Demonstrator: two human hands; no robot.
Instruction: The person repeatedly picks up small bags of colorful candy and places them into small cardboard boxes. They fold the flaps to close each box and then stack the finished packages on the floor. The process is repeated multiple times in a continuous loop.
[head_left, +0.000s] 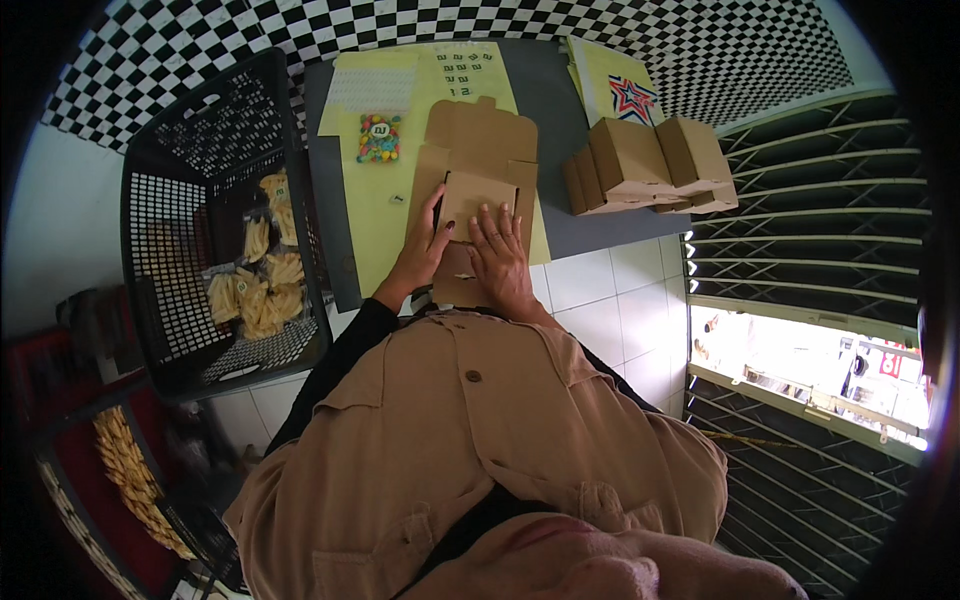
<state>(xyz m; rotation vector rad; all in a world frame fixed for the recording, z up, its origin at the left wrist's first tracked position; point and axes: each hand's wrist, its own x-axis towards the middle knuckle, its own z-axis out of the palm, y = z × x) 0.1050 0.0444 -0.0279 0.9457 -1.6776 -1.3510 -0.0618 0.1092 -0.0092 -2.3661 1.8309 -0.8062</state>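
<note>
A partly folded brown cardboard box (480, 135) lies before me on yellow paper, its tabbed lid flap spread toward the far side. My right hand (501, 259) rests flat, palm down, on the inner panel and near flap of the box. Along the left edge of that panel lies my left hand (426, 251), fingers against the cardboard and thumb on the panel's near corner. Left of the box is a clear bag of colourful candies (379, 139) with a round label. A small sticker (397, 199) sits on the paper near my left hand.
Sticker sheets (373, 88) lie at the table's back. Several folded cardboard boxes (637, 165) stand at the right of the grey table (536, 97), before a printed bag (630, 94). A black plastic crate (142, 300) at left holds bagged snacks (262, 300). A metal folding gate (810, 225) is at right.
</note>
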